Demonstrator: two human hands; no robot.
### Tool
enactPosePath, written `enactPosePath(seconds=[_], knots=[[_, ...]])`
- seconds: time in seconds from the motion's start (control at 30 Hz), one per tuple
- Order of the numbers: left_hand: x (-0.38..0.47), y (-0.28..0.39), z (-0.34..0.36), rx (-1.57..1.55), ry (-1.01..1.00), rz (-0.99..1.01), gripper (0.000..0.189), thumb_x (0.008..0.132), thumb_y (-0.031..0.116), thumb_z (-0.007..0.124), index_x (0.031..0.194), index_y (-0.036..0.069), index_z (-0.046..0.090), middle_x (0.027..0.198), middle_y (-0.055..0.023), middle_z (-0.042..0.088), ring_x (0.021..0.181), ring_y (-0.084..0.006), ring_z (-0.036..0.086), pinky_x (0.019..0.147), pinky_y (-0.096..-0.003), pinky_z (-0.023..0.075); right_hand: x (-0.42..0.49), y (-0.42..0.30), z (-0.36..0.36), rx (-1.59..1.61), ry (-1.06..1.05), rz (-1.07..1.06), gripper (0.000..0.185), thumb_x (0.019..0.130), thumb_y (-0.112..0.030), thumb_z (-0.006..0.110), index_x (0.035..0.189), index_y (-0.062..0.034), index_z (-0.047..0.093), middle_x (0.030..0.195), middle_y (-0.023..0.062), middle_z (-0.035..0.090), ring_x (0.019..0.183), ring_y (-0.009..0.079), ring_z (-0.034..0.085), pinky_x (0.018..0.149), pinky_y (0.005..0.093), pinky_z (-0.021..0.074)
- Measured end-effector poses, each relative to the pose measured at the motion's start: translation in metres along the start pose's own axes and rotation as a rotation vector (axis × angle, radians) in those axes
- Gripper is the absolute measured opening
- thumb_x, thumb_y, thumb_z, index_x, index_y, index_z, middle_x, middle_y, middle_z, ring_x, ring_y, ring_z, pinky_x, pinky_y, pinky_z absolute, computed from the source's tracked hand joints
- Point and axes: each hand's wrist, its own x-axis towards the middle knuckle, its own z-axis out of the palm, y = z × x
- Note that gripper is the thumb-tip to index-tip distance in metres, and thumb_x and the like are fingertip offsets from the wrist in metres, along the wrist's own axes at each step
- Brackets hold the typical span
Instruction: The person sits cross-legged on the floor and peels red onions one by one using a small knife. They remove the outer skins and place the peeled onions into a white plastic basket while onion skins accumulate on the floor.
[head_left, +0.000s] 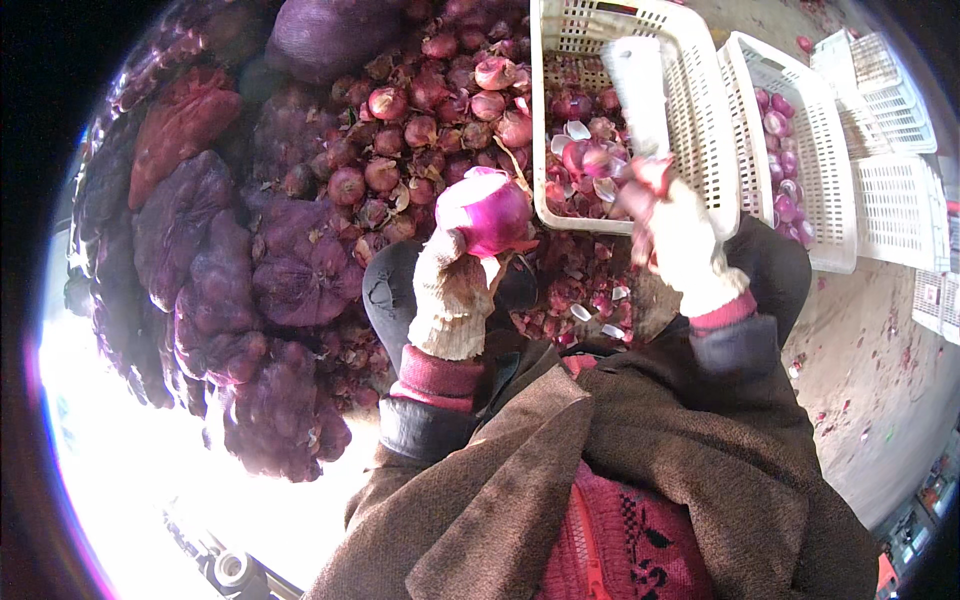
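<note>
A red onion (484, 210), partly peeled, shows glossy purple flesh and a pale cut patch. My left hand (454, 292), in a cream knitted glove, holds it above my knee. In the same kind of glove, my right hand (679, 240) grips a broad-bladed knife (636, 94), its handle mostly hidden by the fingers. The blade points away from me, over a white plastic crate (630, 223). Inside that crate lie onion skins (596, 161) and pieces of peel. Reddish, blurred skin shows around the right fingers; whether it is held or part of the glove, I cannot tell.
Unpeeled red onions (382, 172) are heaped ahead on the left, beside filled purple mesh sacks (202, 247). Another white crate (821, 165) on the right holds peeled onions (784, 165). More crates (896, 210) stand farther right. Peel scraps (577, 292) litter the floor between my knees.
</note>
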Motion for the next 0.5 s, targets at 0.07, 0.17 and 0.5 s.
enactPosePath(seconds=[0.07, 0.17, 0.5], knots=[[0.002, 0.003, 0.0, 0.147, -0.033, 0.024, 0.082, 0.071, 0.028, 0.075, 0.137, 0.0, 0.036, 0.132, -0.0213, 0.048, 0.119, -0.0385, 0.051, 0.099, -0.0535, 0.0442, -0.017, -0.009, 0.015, -0.223, -0.209, -0.025, 0.023, 0.087, -0.018, 0.062, 0.107, -0.0057, 0.059, 0.076, 0.0019, 0.06, 0.055, 0.0093, 0.054, 0.049, 0.0262, 0.0433], [-0.004, 0.015, 0.005, 0.218, -0.043, 0.124, 0.081, 0.072, 0.025, 0.074, 0.137, -0.002, 0.035, 0.133, -0.0222, 0.048, 0.12, -0.0383, 0.05, 0.1, -0.0534, 0.0435, -0.032, -0.021, 0.042, -0.638, -0.333, -0.206, 0.032, 0.086, -0.023, 0.066, 0.108, -0.0004, 0.062, 0.088, 0.0195, 0.065, 0.08, 0.0307, 0.066, 0.072, 0.0381, 0.0504], [-0.019, 0.036, 0.03, 0.24, -0.036, 0.245, 0.07, 0.072, 0.022, 0.072, 0.132, -0.001, 0.043, 0.126, -0.0169, 0.055, 0.116, -0.0333, 0.054, 0.102, -0.0487, 0.0426, -0.053, -0.001, 0.03, -0.404, -0.475, -0.137, 0.026, 0.086, -0.005, 0.059, 0.112, 0.0021, 0.057, 0.094, 0.0125, 0.065, 0.08, 0.0183, 0.063, 0.07, 0.0282, 0.0505]])
